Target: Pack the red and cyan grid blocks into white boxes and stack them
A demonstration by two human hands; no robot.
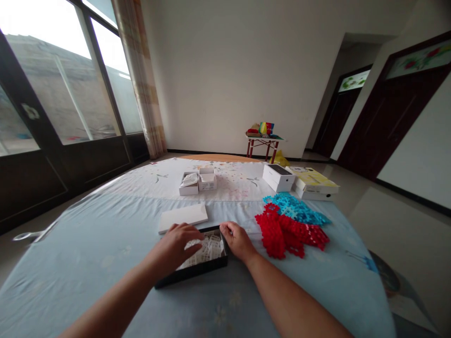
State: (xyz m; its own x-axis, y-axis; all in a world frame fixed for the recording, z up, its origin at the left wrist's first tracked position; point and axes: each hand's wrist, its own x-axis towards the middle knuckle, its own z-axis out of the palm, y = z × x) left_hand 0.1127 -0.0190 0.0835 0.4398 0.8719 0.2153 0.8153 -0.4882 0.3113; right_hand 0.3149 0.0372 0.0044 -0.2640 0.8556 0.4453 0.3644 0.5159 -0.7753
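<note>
A shallow black box (197, 277) lies tilted across the view on the tablecloth, with white lace-like openwork material (211, 246) inside. My left hand (185, 241) hovers over the box's left part, palm down, thumb and fingers apart; whether its fingertips touch the material I cannot tell. At the box's far right corner, my right hand (237, 239) has its fingers closed on the rim. Just behind the box rests a flat white lid-like panel (183, 218), partly behind my left hand. Right of my right hand lie red openwork fabric (282, 230) and blue openwork fabric (296, 209).
A small white open box (207, 180) with compartments stands farther back on the round table (105, 253). At the back right are a white phone-style box (277, 177) and a yellow-and-white box (313, 182). A small side table (262, 139) with colourful items stands by the wall.
</note>
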